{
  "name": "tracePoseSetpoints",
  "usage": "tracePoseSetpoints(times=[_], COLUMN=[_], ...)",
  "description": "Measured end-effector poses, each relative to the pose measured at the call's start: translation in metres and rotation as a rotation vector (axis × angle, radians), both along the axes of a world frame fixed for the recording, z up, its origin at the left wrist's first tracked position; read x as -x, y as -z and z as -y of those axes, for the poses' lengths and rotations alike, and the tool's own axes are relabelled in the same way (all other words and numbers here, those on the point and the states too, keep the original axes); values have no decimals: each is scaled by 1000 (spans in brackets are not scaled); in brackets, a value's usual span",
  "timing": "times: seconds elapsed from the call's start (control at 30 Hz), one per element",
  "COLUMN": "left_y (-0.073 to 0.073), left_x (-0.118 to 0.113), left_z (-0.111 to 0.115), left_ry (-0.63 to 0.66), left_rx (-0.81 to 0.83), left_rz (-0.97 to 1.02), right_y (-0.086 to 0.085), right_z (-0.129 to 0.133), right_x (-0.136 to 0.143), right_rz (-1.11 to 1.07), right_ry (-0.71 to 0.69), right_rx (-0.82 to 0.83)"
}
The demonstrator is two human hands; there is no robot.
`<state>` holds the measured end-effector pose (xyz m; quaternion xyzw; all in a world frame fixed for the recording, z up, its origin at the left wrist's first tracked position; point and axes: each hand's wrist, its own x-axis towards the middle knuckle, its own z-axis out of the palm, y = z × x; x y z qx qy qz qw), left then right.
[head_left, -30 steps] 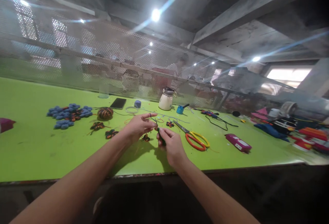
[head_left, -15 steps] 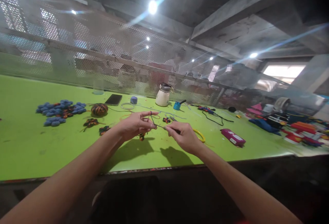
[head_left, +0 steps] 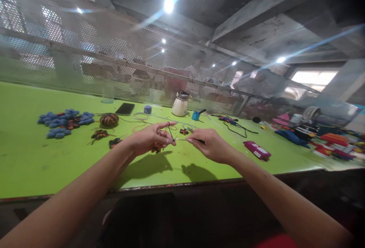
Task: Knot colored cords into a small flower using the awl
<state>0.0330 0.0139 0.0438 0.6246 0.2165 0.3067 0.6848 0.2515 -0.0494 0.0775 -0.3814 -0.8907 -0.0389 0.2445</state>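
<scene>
My left hand (head_left: 152,138) pinches a small dark crochet piece (head_left: 156,150), with dark yarn (head_left: 169,129) looped over its raised index finger. My right hand (head_left: 208,143) is closed on a thin metal crochet hook (head_left: 181,139), whose tip meets the yarn at my left fingertips. Behind the hands lies a small orange and black flower (head_left: 184,131). Two more dark and orange pieces (head_left: 99,134) lie left of my left hand, near a ball of variegated yarn (head_left: 109,119).
Blue crochet flowers (head_left: 65,120) lie at the left on the green table (head_left: 25,164). Farther back are a phone (head_left: 125,109), a white jug (head_left: 180,104) and a blue pot (head_left: 195,116). A magenta case (head_left: 257,150) and colourful knitted items (head_left: 332,143) are at the right.
My right hand has moved slightly right, away from my left hand, and more of the hook's metal shaft shows between them. The view has shifted slightly.
</scene>
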Motion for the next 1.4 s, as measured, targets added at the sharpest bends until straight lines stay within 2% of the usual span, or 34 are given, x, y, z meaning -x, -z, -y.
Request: tracePoseSetpoints(times=[0.23, 0.43, 0.53, 0.6, 0.73, 0.97, 1.2, 1.4], left_y=[3, 0, -2, -3, -2, -1, 1, 1], left_x=[-1, -1, -1, 0, 1, 0, 0, -2], left_z=[-2, 0, 1, 1, 0, -1, -2, -1], left_ry=[12, 0, -26, -29, -1, 3, -22, -112], left_rx=[-5, -2, -12, -27, -47, -44, -36, -47], left_rz=[23, 30, 46, 68, 82, 82, 92, 81], right_y=[-13, -11, -7, -3, 7, 34, 41, 43], right_z=[3, 2, 2, 1, -1, -7, -8, -7], right_x=[3, 6, 6, 5, 2, 3, 10, 15], right_rz=[-2, 16, -41, -117, -305, -725, -965, -1054], right_ry=[-1, 6, 11, 33, 82, 26, -55, -80], right_rx=[69, 76, 112, 200, 498, 910, 1134, 1200])
